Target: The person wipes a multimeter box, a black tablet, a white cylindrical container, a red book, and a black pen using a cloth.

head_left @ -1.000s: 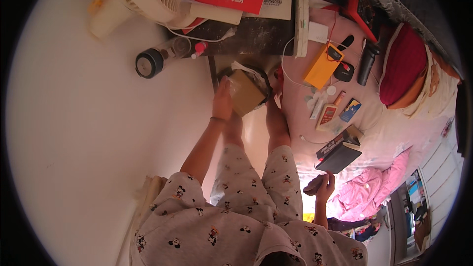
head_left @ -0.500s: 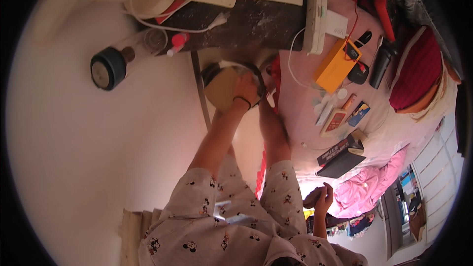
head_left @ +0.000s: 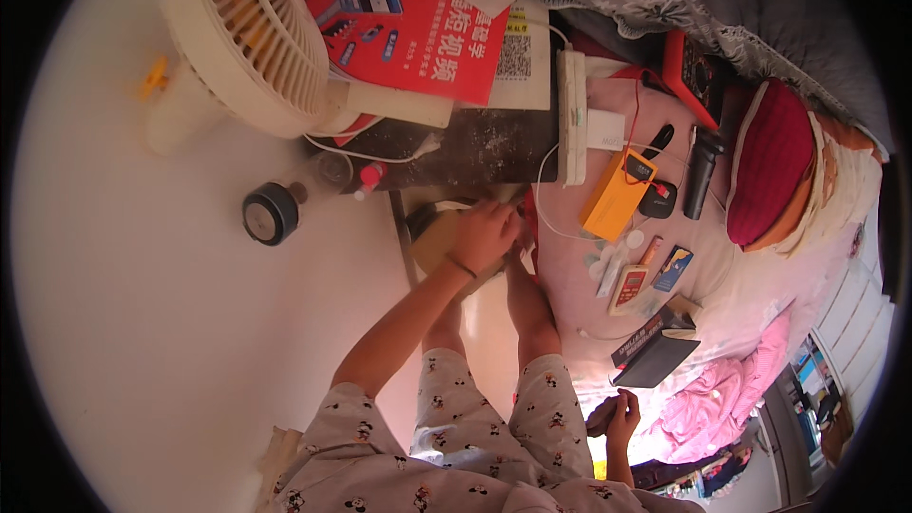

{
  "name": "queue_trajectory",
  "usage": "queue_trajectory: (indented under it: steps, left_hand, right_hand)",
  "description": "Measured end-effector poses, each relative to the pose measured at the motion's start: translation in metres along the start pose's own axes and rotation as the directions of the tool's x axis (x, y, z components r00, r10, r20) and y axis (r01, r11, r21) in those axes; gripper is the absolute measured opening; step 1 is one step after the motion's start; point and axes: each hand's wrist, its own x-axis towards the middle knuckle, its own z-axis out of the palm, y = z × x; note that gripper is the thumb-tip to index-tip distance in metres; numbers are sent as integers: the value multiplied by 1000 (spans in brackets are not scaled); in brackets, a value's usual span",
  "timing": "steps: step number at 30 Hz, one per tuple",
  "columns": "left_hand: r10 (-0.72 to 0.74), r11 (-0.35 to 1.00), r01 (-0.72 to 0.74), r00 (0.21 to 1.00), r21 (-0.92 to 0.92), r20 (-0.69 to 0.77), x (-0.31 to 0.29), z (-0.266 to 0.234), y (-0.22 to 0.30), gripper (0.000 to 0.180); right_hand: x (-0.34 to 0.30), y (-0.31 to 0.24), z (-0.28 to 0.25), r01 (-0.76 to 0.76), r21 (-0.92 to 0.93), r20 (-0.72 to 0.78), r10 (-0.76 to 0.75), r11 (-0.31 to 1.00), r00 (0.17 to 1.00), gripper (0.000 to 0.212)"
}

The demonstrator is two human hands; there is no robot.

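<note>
My left hand [head_left: 486,233], with a dark band at the wrist, reaches down between the dark table and the bed. Its fingers are curled at the right rim of a round, dark-edged container [head_left: 418,220]. What the fingertips grip is hidden. A flat tan piece [head_left: 438,239] shows in the container, left of the hand. At the lower right, my right hand [head_left: 622,413] is held up beside the bed with its fingers bent around a dark brown object [head_left: 600,415], whose kind I cannot make out.
A white fan [head_left: 252,38], a red booklet [head_left: 418,38] and a power strip [head_left: 571,119] are on the dark table [head_left: 475,147]. A clear dark-capped bottle [head_left: 271,212] is at the left. The bed [head_left: 570,294] bears a yellow box [head_left: 617,195], a calculator [head_left: 629,289] and a black book [head_left: 655,351].
The view has tilted up, showing more of the fan and booklet. My left hand has moved from the container's middle to its right rim. My right hand keeps hold of the brown object.
</note>
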Motion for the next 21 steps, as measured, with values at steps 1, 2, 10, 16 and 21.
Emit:
queue_trajectory:
  steps: [1,2,10,16,21]
  left_hand:
    - [87,993,-101,976,-65,-200,15,-37,39,10]
    - [150,987,-162,937,-10,-316,33,-75,58,13]
    - [379,800,35,744,599,-550,236,-184,49,60]
    - [157,772,165,886,613,-436,254,-171,44,60]
    - [232,743,84,899,665,-372,239,-174,35,42]
  right_hand:
    - [0,5,-1,15,22,-17,-15,1000,1000,22]
    - [-1,-2,2,14,36,-7,-14,999,1000,22]
    - [4,-21,18,14,124,12,-16,992,1000,24]
    - [11,-25,12,12,143,-2,-11,990,1000,23]
    - [21,-23,14,-5,162,0,5,987,1000,23]
